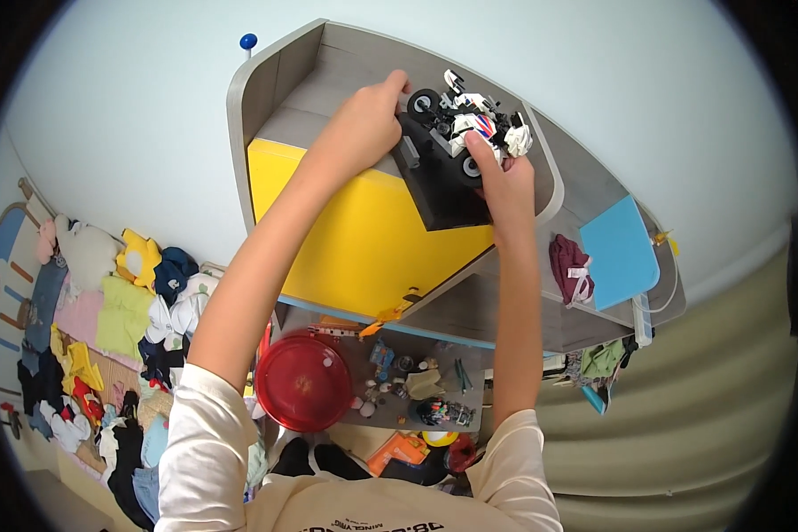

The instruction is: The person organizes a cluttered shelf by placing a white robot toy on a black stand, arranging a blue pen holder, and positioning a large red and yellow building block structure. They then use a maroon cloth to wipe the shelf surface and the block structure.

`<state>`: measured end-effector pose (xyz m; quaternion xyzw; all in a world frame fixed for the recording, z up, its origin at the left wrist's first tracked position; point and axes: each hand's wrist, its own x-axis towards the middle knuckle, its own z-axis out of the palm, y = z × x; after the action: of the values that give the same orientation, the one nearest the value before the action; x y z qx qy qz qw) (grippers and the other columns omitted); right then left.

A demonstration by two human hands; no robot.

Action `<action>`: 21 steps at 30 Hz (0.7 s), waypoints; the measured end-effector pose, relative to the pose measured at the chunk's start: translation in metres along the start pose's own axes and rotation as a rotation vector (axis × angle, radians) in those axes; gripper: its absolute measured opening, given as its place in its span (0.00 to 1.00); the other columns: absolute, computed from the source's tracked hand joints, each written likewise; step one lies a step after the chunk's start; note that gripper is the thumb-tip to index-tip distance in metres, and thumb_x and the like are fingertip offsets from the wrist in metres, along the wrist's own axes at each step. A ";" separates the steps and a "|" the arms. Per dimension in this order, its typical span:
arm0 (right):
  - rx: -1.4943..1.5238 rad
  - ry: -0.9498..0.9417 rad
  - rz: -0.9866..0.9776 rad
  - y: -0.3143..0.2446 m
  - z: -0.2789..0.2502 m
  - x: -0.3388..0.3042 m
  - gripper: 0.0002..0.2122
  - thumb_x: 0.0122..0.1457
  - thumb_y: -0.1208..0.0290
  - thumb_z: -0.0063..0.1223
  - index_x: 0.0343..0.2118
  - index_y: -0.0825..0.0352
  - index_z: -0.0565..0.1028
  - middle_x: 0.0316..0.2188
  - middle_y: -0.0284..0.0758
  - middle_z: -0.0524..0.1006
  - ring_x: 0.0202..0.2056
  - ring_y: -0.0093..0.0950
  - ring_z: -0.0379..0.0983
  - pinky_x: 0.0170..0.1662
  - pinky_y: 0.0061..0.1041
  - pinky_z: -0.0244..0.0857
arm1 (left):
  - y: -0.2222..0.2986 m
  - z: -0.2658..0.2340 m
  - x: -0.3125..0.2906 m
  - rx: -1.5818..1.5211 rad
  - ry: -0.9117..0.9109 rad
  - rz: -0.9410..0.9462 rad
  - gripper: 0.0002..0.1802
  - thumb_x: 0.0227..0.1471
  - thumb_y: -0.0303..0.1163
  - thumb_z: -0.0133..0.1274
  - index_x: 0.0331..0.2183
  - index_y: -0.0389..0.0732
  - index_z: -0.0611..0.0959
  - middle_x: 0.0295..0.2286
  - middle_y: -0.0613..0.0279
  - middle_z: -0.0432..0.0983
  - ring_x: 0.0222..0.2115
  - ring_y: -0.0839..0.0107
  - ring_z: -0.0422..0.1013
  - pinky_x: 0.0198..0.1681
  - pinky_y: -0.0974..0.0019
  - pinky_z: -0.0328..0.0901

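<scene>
A white toy motorcycle [479, 124] with red and blue stripes and black wheels sits on a black box-like base [439, 191], above the top of a grey cabinet. My left hand [383, 113] is closed at the base's left end, its fingertips mostly hidden behind it. On the other side my right hand [510, 182] is closed round the motorcycle's near right part, thumb over its body close to a wheel. Its other fingers are out of sight. The base is tilted and overhangs the cabinet's yellow door [355, 230].
Right of the door, a blue panel [619, 253] and a maroon cloth [569, 270] are on the grey cabinet [279, 115]. A round red stool [301, 381] stands below, beside a shelf with several small items. Clothes and plush toys cover a bed [97, 355] at left; a curtain [683, 399] hangs at right.
</scene>
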<state>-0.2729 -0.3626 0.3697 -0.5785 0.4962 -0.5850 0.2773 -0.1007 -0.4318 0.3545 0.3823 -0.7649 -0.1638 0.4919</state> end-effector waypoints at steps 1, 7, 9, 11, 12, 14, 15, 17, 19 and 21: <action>-0.009 -0.011 -0.004 0.000 0.002 -0.001 0.15 0.50 0.65 0.57 0.35 0.71 0.73 0.29 0.28 0.75 0.30 0.16 0.67 0.33 0.17 0.61 | -0.001 -0.001 0.000 0.022 0.015 0.015 0.20 0.39 0.14 0.36 0.39 0.34 0.69 0.29 0.47 0.73 0.34 0.50 0.68 0.39 0.58 0.62; -0.173 0.024 -0.184 0.003 0.008 -0.004 0.16 0.47 0.66 0.59 0.35 0.73 0.73 0.30 0.32 0.76 0.31 0.18 0.70 0.35 0.18 0.63 | 0.000 0.001 -0.002 0.083 0.053 0.008 0.20 0.39 0.14 0.36 0.39 0.34 0.69 0.28 0.46 0.74 0.33 0.51 0.69 0.38 0.58 0.62; -0.194 0.020 -0.210 0.005 0.009 -0.003 0.17 0.46 0.66 0.60 0.34 0.73 0.73 0.30 0.34 0.77 0.31 0.19 0.71 0.36 0.19 0.64 | -0.003 0.002 -0.001 0.081 0.059 0.011 0.20 0.39 0.15 0.36 0.38 0.34 0.70 0.28 0.47 0.74 0.32 0.51 0.69 0.37 0.58 0.62; -0.210 0.020 -0.226 0.005 0.009 -0.004 0.17 0.46 0.65 0.60 0.34 0.73 0.73 0.29 0.34 0.77 0.30 0.19 0.71 0.35 0.20 0.64 | -0.004 0.002 0.000 0.093 0.069 0.028 0.19 0.39 0.16 0.36 0.37 0.33 0.71 0.27 0.47 0.75 0.32 0.51 0.70 0.37 0.57 0.63; -0.266 0.021 -0.203 0.002 0.010 -0.006 0.18 0.46 0.65 0.61 0.34 0.73 0.73 0.29 0.34 0.77 0.30 0.19 0.71 0.34 0.20 0.64 | -0.003 0.002 0.000 0.103 0.073 0.038 0.18 0.39 0.16 0.36 0.37 0.33 0.72 0.27 0.47 0.75 0.32 0.51 0.70 0.37 0.57 0.63; -0.378 0.024 -0.157 -0.008 0.009 -0.012 0.19 0.45 0.63 0.61 0.33 0.73 0.72 0.27 0.35 0.77 0.28 0.20 0.72 0.33 0.21 0.65 | -0.002 0.002 0.000 0.121 0.072 0.037 0.17 0.40 0.17 0.37 0.36 0.33 0.72 0.27 0.48 0.75 0.32 0.51 0.70 0.37 0.57 0.63; -0.416 0.013 -0.146 -0.013 0.011 -0.014 0.19 0.44 0.62 0.62 0.33 0.73 0.72 0.27 0.36 0.77 0.28 0.21 0.72 0.33 0.21 0.65 | -0.003 0.001 0.000 0.132 0.073 0.036 0.16 0.41 0.18 0.37 0.35 0.33 0.72 0.28 0.48 0.75 0.32 0.51 0.70 0.37 0.56 0.63; -0.492 -0.012 -0.125 -0.020 0.013 -0.017 0.20 0.43 0.61 0.62 0.32 0.73 0.72 0.26 0.37 0.77 0.27 0.23 0.73 0.32 0.22 0.65 | -0.008 0.002 0.001 0.191 0.077 0.033 0.15 0.41 0.19 0.38 0.36 0.33 0.72 0.28 0.48 0.75 0.32 0.51 0.70 0.37 0.56 0.63; -0.472 0.002 -0.155 -0.017 0.012 -0.017 0.19 0.44 0.59 0.61 0.32 0.72 0.73 0.25 0.35 0.76 0.26 0.22 0.71 0.31 0.21 0.64 | -0.007 0.006 0.003 0.209 0.080 0.039 0.15 0.42 0.20 0.38 0.35 0.34 0.72 0.28 0.48 0.74 0.32 0.52 0.70 0.37 0.56 0.63; -0.482 -0.012 -0.147 -0.016 0.011 -0.018 0.16 0.47 0.61 0.60 0.32 0.70 0.75 0.25 0.29 0.76 0.26 0.17 0.68 0.30 0.18 0.62 | -0.008 0.008 0.003 0.207 0.092 0.044 0.14 0.43 0.20 0.38 0.35 0.33 0.72 0.28 0.48 0.74 0.32 0.52 0.70 0.37 0.56 0.63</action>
<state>-0.2551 -0.3439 0.3757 -0.6659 0.5764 -0.4648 0.0909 -0.1048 -0.4402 0.3482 0.4211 -0.7627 -0.0553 0.4878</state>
